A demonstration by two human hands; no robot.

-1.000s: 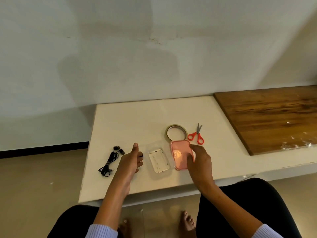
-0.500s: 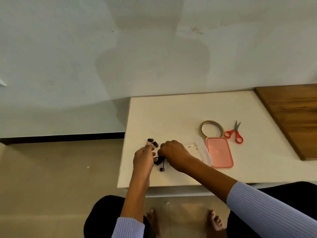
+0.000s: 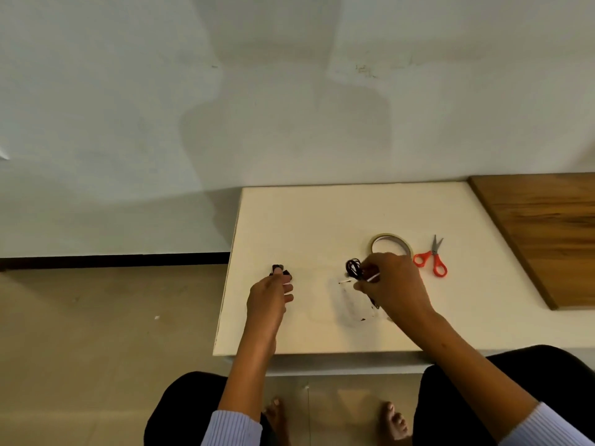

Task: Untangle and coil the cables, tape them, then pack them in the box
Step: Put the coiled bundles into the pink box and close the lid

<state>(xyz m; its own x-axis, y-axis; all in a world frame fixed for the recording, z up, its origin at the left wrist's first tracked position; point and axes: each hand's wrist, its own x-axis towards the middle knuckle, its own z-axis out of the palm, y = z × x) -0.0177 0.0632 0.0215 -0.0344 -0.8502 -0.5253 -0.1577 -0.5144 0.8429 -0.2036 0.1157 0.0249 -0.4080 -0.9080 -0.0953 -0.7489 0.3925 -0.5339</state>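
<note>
Hands apart since 0.5 s ago; left hand (image 3: 269, 296) pinches earbuds (image 3: 279, 270), toward 9 o'clock; right hand (image 3: 394, 286) carried the cable bundle (image 3: 354, 268) toward 3 o'clock, beside tape roll (image 3: 391, 244); pink lid now hidden.

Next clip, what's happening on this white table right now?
A seated person is working on a thin black earphone cable. The left hand pinches the earbud end, while the right hand holds a small bundle of black cable loops over a clear plastic box on the white table. A roll of tape and red-handled scissors lie beyond the right hand, untouched. No tape shows on the cable, so the taping looks undone.
</note>
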